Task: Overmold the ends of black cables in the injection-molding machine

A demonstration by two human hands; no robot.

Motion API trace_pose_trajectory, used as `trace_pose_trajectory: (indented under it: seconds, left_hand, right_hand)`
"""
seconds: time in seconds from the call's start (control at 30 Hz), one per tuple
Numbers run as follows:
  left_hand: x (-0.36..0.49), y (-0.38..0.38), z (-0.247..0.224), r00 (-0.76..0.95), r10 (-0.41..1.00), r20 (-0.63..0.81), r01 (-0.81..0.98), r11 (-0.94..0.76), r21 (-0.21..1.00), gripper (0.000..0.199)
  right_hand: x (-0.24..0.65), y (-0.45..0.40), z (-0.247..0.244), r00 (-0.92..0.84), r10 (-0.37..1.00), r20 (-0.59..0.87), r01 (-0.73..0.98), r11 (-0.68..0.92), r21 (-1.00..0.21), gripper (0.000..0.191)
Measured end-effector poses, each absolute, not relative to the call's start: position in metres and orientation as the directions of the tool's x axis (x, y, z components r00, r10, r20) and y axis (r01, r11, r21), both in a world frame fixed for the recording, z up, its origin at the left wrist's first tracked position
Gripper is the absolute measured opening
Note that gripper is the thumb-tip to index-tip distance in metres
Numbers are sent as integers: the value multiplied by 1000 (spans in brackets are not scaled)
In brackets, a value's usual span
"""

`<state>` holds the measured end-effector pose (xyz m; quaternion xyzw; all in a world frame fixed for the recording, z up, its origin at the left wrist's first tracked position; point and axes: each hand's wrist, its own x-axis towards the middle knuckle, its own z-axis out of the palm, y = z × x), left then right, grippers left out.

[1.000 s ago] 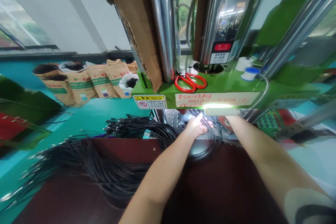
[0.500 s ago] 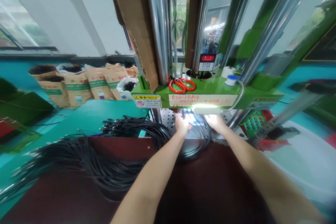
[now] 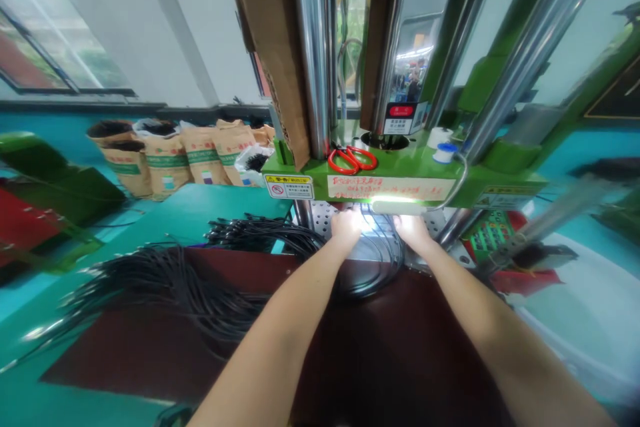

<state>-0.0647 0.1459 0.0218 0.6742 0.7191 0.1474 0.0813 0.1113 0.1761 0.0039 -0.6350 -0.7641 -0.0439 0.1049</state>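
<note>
both your arms reach forward under the green press (image 3: 400, 177). your left hand (image 3: 346, 227) and your right hand (image 3: 411, 228) sit side by side on the lit plate beneath the machine's work light (image 3: 395, 207), with a gap between them. black cables (image 3: 373, 273) run between the two hands and loop back toward you onto the dark red surface (image 3: 400, 347). both hands rest on or at those cables, but the glare washes out the fingers, so you cannot tell whether either hand is clenched on a cable or just lying flat on it.

to your left, a thick bundle of black cables (image 3: 165, 287) spreads across the dark red surface and onto the teal table beyond it, and a second, smaller bundle (image 3: 255, 233) lies near the perforated metal plate (image 3: 320, 213) at the base of the press.

on the green ledge of the press lie red-handled scissors (image 3: 351, 159), just beside a shiny steel column (image 3: 313, 47). a white and blue roll (image 3: 443, 150) stands further right on the same ledge. a yellow warning label (image 3: 289, 186) and a handwritten strip (image 3: 390, 187) are stuck on its front edge. a sheet of cardboard (image 3: 270, 33) leans against the column.

brown paper sacks (image 3: 165, 160) stand in a row along the far left wall under the window.
</note>
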Motion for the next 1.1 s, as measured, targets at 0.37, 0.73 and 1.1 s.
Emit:
trace_pose_trajectory:
  seconds: [0.37,0.73,1.1]
  left_hand:
    - [-41,139,26,-51,994,99,955,19,296,29]
    - [-48,146,18,-64,980,187,944,-1,331,26]
    - [-29,139,22,72,963,261,939,-154,307,29]
  right_hand:
    - [94,162,27,-273,947,171,961,274,19,32]
    - [78,175,27,-292,936,197,956,293,22,32]
    - [78,161,35,-424,883,201,903,428,27,30]
